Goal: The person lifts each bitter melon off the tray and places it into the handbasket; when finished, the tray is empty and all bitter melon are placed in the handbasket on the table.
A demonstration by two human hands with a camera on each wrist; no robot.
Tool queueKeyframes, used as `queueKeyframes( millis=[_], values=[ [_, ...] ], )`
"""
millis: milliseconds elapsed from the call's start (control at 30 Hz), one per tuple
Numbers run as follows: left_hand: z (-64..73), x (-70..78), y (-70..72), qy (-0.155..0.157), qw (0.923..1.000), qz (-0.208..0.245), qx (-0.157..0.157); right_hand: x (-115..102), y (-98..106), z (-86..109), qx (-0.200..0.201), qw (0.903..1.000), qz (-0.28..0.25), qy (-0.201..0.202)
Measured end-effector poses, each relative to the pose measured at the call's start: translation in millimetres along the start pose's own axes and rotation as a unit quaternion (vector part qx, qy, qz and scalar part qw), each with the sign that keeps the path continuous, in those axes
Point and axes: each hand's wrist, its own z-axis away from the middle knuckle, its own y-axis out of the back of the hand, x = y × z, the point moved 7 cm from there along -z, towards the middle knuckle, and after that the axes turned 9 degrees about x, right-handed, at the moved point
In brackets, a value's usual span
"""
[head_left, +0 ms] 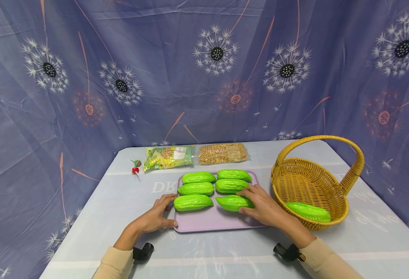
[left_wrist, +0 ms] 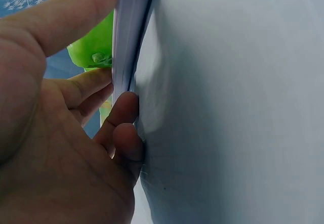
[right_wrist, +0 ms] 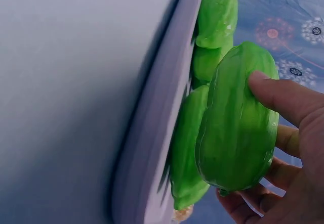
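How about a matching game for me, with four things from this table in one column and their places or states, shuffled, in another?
Things
1. Lilac rectangular tray
2. Golden woven basket with an arched handle
3. Yellow-green printed plastic bag
4. Bright-green, bumpy, elongated gourd at the tray's front right

Places or states
A. Contains another green gourd
B. Held in the right grip
C. Left of the clear bag of tan grains
D. Has the left grip at its edge

Pairs: 1-D, 2-A, 3-C, 4-B
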Motion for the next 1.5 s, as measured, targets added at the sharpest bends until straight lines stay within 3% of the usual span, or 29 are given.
queueKeyframes(
  millis=[833,1500],
  values=[
    [0.7,0.0,-0.1,0.001,1.0000,0.002,0.000,12.4,72.7,34.2,0.096,0.9951,0.005,0.020],
    [1.1,0.3,-0.3,0.001,1.0000,0.004,-0.001,56.6,122.2,68.1,0.122,0.9901,0.053,-0.046]
  ],
)
